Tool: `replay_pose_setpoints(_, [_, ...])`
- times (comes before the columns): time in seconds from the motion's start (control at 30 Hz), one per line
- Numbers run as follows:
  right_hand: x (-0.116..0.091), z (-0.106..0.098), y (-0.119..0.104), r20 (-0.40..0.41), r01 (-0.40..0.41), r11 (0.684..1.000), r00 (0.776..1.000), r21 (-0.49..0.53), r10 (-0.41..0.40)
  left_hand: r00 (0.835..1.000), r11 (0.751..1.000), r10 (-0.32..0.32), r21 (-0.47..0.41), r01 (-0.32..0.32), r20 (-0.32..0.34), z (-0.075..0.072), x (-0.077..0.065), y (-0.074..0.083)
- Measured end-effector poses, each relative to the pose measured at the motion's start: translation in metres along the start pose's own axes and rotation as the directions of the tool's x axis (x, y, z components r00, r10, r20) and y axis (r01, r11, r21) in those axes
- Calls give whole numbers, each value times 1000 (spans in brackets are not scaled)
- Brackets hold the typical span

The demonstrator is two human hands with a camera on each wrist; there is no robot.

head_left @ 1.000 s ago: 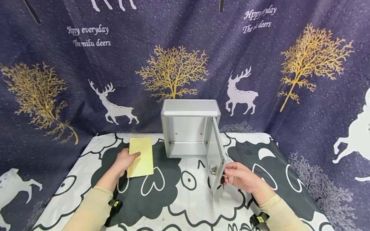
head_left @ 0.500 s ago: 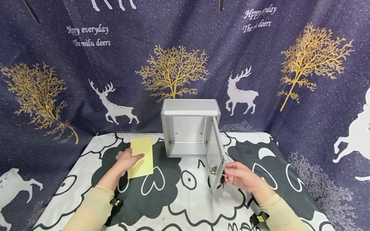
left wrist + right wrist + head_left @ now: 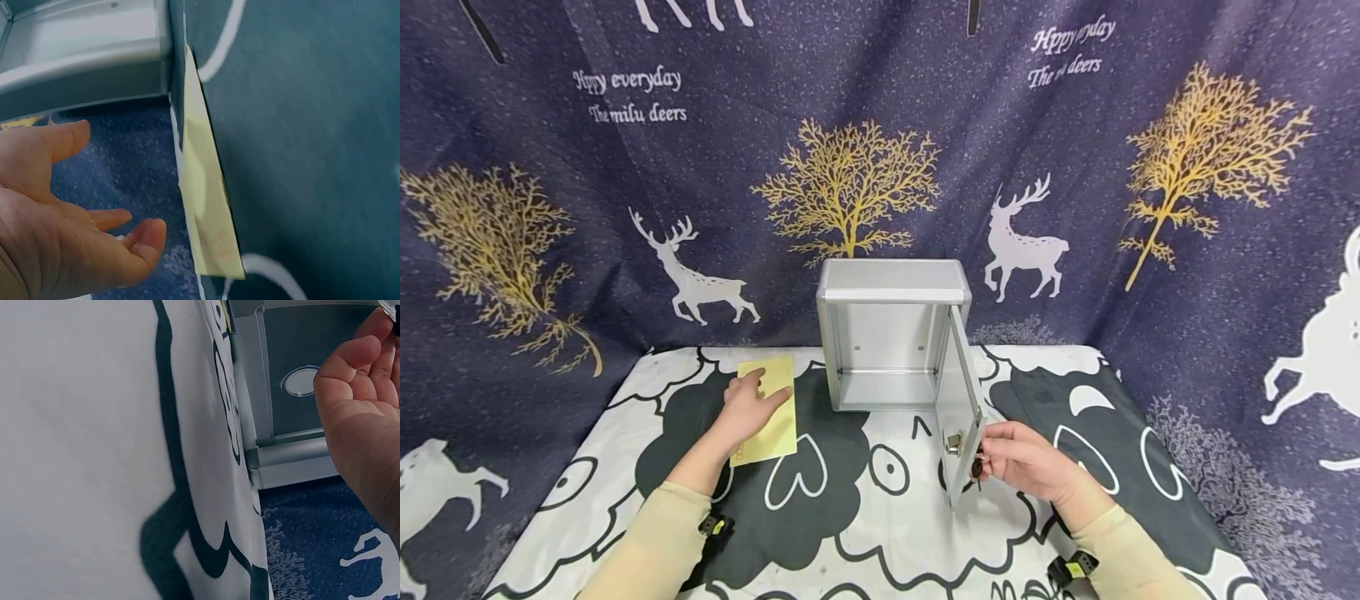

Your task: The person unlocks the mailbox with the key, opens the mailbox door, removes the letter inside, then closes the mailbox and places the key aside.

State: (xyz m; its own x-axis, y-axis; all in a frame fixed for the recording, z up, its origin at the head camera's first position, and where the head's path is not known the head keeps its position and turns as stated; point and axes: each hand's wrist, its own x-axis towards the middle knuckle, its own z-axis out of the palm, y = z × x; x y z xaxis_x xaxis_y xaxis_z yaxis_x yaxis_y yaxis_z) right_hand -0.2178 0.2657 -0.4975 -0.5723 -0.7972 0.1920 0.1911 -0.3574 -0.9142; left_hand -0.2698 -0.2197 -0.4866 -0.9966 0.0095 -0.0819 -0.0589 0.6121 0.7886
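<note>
A yellow paper envelope lies on the cloth left of a silver metal box. Over the envelope my left hand is spread, thumb and fingers apart, holding nothing. The left wrist view shows a gap between those fingers and the envelope. The box's hinged door stands swung out toward me on the right, with a metal lock on its inner face. At the door's free edge my right hand pinches a key, its dark head showing below the fingertips.
The box's interior faces me, with two small holes in its back panel. Black-and-white patterned cloth covers the table. A dark blue printed curtain hangs right behind the box.
My left hand has let go of the envelope, its fingers spreading as it moves slightly right and up. The envelope shifted only a little. My right hand and the door stay put.
</note>
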Motion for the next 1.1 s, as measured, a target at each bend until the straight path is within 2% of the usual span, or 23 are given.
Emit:
replay_pose_setpoints(0.1, [0, 1, -1, 2, -1, 1000, 1000, -1, 1, 999, 998, 44, -35, -44, 7, 3, 1, 5])
replay_pose_setpoints(0.23, [0, 1, -2, 16, 9, 1000, 1000, 1, -9, 992, 983, 124, -136, -121, 12, 6, 3, 14])
replay_pose_setpoints(0.4, [0, 2, -4, 26, 23, 1000, 999, -1, -23, 971, 928, 238, -291, -235, -25, 10, 5, 33])
replay_pose_setpoints(0.5, [0, 2, -3, 20, 17, 1000, 1000, 2, -17, 960, 894, 275, -355, -272, -43, 13, 5, 44])
replay_pose_setpoints(0.67, [-1, 2, -3, 15, 10, 1000, 1000, 7, -10, 958, 863, 286, -428, -269, -25, 20, 4, 56])
replay_pose_setpoints(0.83, [0, 1, -2, 16, 9, 1000, 1000, 4, -9, 961, 862, 276, -437, -258, -24, 27, 5, 58])
replay_pose_setpoints(1.1, [0, 2, -3, 19, 11, 1000, 1000, 7, -11, 956, 853, 294, -450, -265, -6, 38, 7, 54])
